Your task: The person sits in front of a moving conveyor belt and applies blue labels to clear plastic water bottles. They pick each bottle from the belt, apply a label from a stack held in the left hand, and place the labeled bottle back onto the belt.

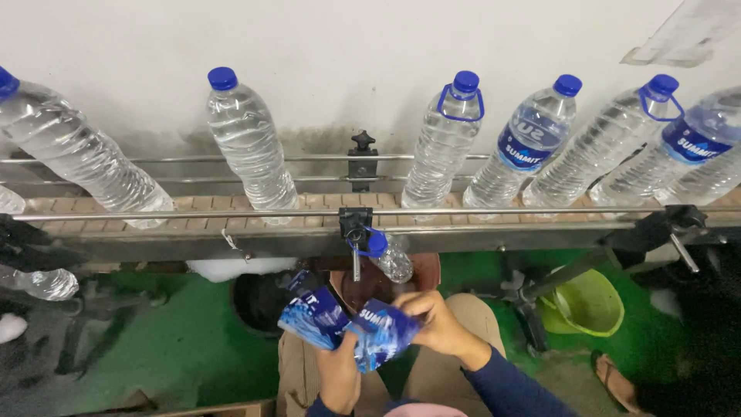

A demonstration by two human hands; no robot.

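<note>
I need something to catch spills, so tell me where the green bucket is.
In the head view, the green bucket sits on the green floor at lower right, below the conveyor rail and right of the person's right hand.

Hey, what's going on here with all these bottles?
A seated person holds a bunch of blue label sleeves in both hands: the left hand grips them from below and the right hand pinches one at the top edge. In front of them a conveyor carries clear water bottles with blue caps. Two bottles on the right already wear blue labels, while the ones further left are bare. A green basin sits on the green floor at the right.
</note>
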